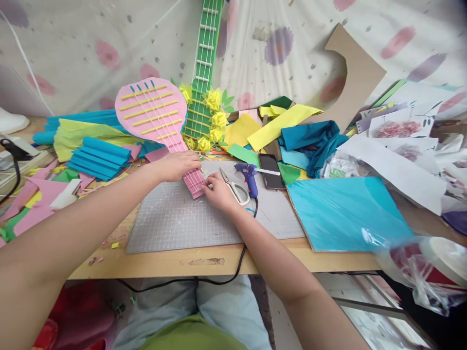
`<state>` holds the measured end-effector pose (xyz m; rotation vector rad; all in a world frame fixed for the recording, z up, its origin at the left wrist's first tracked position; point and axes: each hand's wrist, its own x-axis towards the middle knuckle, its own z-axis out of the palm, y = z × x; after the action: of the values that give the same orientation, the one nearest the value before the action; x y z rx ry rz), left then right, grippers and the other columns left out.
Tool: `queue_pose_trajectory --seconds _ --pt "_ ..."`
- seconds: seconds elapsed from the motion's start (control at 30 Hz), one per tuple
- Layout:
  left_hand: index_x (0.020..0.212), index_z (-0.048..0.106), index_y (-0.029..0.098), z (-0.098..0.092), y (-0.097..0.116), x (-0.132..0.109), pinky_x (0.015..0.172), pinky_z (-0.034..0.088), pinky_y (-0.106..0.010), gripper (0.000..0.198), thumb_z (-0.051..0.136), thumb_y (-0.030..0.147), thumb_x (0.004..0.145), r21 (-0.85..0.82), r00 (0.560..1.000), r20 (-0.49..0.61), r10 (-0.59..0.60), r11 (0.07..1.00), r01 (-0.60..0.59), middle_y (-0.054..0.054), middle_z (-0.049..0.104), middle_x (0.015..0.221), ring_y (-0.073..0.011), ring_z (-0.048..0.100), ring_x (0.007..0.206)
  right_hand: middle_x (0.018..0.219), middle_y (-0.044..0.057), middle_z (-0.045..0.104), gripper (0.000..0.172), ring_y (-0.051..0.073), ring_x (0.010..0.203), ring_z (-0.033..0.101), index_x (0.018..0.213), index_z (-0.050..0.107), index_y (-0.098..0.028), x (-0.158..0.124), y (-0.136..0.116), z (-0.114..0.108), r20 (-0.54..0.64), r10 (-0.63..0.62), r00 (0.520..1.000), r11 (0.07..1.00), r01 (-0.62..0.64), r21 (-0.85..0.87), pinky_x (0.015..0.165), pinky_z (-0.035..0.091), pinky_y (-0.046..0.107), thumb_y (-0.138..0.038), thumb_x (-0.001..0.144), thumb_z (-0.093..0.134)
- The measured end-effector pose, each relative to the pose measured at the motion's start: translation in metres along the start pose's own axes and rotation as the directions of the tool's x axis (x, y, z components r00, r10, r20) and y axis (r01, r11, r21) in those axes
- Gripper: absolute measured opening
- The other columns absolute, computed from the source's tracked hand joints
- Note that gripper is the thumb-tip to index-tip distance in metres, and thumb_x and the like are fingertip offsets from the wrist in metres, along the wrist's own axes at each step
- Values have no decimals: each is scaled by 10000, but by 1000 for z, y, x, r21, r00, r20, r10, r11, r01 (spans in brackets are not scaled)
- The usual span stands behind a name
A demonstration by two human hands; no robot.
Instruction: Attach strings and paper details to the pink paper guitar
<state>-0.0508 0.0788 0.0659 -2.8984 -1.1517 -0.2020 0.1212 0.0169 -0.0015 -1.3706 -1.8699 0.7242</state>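
Pink paper guitar [151,108]: it slants from the far left, round body up high, with the end of its neck over the grey cutting mat [171,221]. It has yellow stripes and white strings.
Left hand [182,165]: it lies across the guitar's neck. I can't tell if the grip is closed around it.
Right hand [220,192]: its grip is closed, pinching at the right edge of the neck's near end.
Scissors [238,192]: just right of the right hand, with white handles.
Glue gun [250,180]: purple, beside the scissors, with a white stick poking out its back.
Phone [272,172]: dark, just right of the glue gun.
Green guitar [203,63]: upright at the far side, with yellow flowers [215,99] on it.
Bench [156,267]: wooden, under the mat.
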Motion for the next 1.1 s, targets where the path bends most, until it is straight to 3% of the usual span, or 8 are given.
queue_pose_trajectory --seconds 0.13,0.4,0.47,0.53,0.6,0.7,0.97,1.1 --pt "1052 595 227 8 -6 -7 1054 250 -348 447 410 27 697 17 991 60 120 992 -122 -59 551 1209 -182 387 1231 919 52 499 70 166 907 486 711 566 -173 1 1 3 -36 -106 994 991 102 -85 903 379 332 -187 770 532" --pt "1120 558 216 15 19 -36 1054 250 -401 510 487 54 641 -20 986 -134 -101 995 100 -75 467 1288 -244 346 1255 916 49 503 76 157 911 484 732 571 -171 7 4 2 24 -117 993 992 118 -41 888 378 311 -206 787 532" --pt "1039 589 187 20 33 -42 969 345 -386 397 531 131 649 -108 935 -240 -262 964 243 -94 545 1151 -254 451 1131 909 44 506 74 157 910 480 724 571 -173 10 4 -1 41 -135 990 989 137 -55 883 375 315 -204 783 538" --pt "856 622 168 28 46 -46 827 411 -348 194 500 203 710 -245 803 -299 -516 855 458 -75 617 900 -226 543 921 909 44 515 67 165 919 471 716 575 -173 12 3 -4 66 -166 984 981 172 -89 892 361 329 -201 772 553" --pt "724 628 172 35 55 -48 667 410 -297 181 479 271 750 -390 719 -171 -674 716 579 -42 622 739 -184 560 738 915 47 523 63 175 929 463 710 580 -170 15 -1 -8 98 -198 975 970 209 -123 899 349 343 -201 763 567" --pt "718 656 186 43 59 -49 562 354 -272 220 512 348 753 -480 672 -6 -740 592 647 -13 630 680 -155 545 631 920 48 520 62 180 944 455 707 582 -171 21 -7 -12 189 -245 951 953 272 -133 908 338 348 -201 761 570" --pt "883 633 167 57 43 -52 733 406 -279 211 592 270 703 -448 823 -269 -501 821 354 -46 619 869 -181 544 850 894 44 487 73 163 916 463 697 547 -166 30 -3 -8 242 -261 934 954 288 -86 905 349 328 -185 766 537" --pt "855 609 178 56 46 -50 770 400 -313 162 582 267 723 -390 871 -231 -434 861 326 -37 616 842 -190 542 839 909 48 493 82 161 911 464 707 540 -168 27 -1 -4 224 -251 942 960 272 -67 898 354 328 -204 779 531"
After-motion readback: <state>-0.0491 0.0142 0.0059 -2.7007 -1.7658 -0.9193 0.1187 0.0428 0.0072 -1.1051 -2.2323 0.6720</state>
